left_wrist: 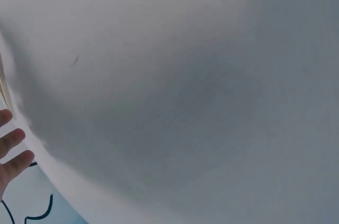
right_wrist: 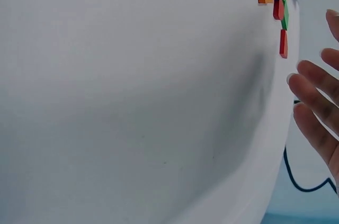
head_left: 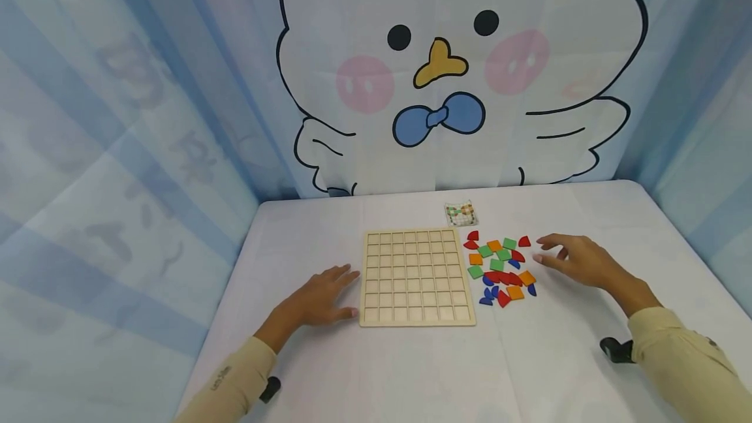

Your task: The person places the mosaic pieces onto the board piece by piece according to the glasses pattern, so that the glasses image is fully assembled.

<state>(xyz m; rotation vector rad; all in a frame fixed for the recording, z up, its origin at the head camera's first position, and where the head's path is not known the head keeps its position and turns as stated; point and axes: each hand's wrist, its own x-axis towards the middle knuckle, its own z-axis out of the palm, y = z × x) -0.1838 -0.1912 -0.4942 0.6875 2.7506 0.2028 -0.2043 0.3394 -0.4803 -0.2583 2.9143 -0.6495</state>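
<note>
A pale wooden grid board (head_left: 418,277) with square recesses lies flat in the middle of the table. My left hand (head_left: 322,297) is at the board's left edge, fingers relaxed and holding nothing; whether its tips touch the rim I cannot tell. Right of the board lies a loose group of flat pieces: green squares (head_left: 497,265), orange squares (head_left: 515,292), red quarter-round pieces (head_left: 504,299) and blue pieces (head_left: 531,290). Just right of these pieces, my right hand (head_left: 578,260) hovers with loosely bent fingers and nothing in it. In the right wrist view its fingers (right_wrist: 312,94) are spread apart.
A small clear packet (head_left: 461,213) with a coloured pattern lies behind the board's back right corner. The white-covered table (head_left: 423,371) ends at a printed curtain (head_left: 435,162) behind. Black wrist devices (head_left: 616,350) show beneath both sleeves.
</note>
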